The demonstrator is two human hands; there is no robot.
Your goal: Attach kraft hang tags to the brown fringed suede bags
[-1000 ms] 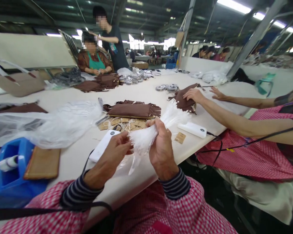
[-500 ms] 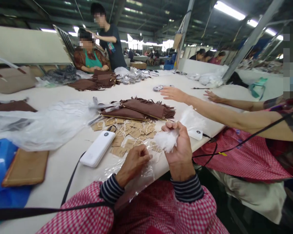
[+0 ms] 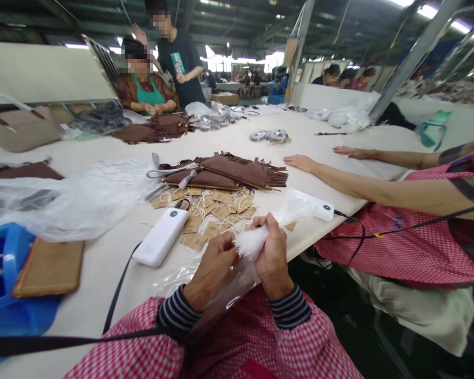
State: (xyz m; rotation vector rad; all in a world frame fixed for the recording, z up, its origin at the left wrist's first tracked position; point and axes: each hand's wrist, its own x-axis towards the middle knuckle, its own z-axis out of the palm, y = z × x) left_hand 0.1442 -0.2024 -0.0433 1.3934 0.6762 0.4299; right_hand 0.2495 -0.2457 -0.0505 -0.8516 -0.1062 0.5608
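My right hand (image 3: 272, 251) is closed around a bundle of thin white plastic strands (image 3: 253, 241), whose brush-like end points toward my left hand and whose other end fans out past my fingers. My left hand (image 3: 215, 266) is beside that brush-like end, with its fingers pinched together. A clear plastic bag (image 3: 237, 295) hangs from between the hands, its top edge hidden by my left fingers. Just beyond lie several brown paper hang tags (image 3: 221, 210) with white strings. Behind the tags, brown fringed pouches (image 3: 237, 172) are stacked with grey straps on them.
A white power bank (image 3: 161, 237) lies left of the tags, another power bank (image 3: 318, 207) to the right. A blue bin (image 3: 8, 316) and tan leather piece (image 3: 49, 268) are at left. A co-worker's hands (image 3: 304, 163) rest flat on the table at right. Coiled grey straps (image 3: 269, 137) lie farther back.
My right hand has come left and lower with the strand bundle, closer to my left hand. The co-worker at right has drawn one hand back from the coiled straps.
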